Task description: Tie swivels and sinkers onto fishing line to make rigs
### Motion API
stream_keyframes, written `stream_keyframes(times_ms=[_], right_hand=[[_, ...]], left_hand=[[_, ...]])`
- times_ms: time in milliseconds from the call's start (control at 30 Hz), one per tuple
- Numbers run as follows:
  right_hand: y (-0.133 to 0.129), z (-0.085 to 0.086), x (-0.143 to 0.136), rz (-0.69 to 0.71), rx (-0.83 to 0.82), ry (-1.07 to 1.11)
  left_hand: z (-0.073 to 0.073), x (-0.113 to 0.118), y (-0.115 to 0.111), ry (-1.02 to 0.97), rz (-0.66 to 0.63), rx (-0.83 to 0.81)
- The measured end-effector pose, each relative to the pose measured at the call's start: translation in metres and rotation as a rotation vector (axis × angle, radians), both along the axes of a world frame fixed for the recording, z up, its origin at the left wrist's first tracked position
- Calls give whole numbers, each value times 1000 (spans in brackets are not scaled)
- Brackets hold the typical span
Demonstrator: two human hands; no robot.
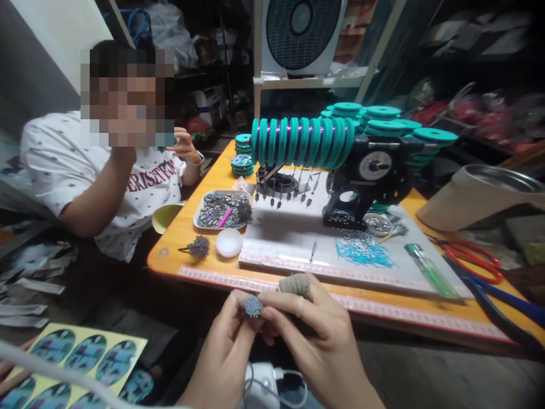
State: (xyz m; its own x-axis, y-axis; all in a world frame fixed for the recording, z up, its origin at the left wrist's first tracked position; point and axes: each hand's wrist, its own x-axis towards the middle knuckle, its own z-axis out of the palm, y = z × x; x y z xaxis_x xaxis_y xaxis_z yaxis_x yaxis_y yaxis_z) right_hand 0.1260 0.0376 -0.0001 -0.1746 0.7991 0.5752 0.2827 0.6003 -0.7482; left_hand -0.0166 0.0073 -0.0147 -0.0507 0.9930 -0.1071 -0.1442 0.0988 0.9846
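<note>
Tabletop point(213, 182): bright, warm.
Board point(276, 250): soft shadow beneath spools point(302, 142); light apparently overhead.
Shelves point(221, 51): dim, nearly black in places.
Red bags point(489, 113): blurred.
Pail point(481, 196): stretched toward right edge.
Co-worker's head point(128, 96): coarse pixel blocks.
Hands point(321, 335): evenly lit, slightly soft.

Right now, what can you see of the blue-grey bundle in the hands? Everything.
The bundle is small and blue-grey, its visible end roughly round and knobbly with many tightly packed tips. Its material is unclear; fingers hide the rest. The left hand pinches it between thumb and forefinger, and fingertips of the right hand crowd its right side. It is nearer the camera than the orange table.
</note>
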Motion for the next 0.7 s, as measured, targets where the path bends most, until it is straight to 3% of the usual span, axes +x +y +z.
stream_keyframes(times_ms=[133,467,700], right_hand=[[-4,0,4,-19,7,-18],[-7,-2,3,-119,70,27],[-9,-3,16,-187,-48,132]], left_hand=[[-3,7,-5,90,64,-30],[12,26,-5,-256,162,-209],[10,22,-1,-116,191,-173]])
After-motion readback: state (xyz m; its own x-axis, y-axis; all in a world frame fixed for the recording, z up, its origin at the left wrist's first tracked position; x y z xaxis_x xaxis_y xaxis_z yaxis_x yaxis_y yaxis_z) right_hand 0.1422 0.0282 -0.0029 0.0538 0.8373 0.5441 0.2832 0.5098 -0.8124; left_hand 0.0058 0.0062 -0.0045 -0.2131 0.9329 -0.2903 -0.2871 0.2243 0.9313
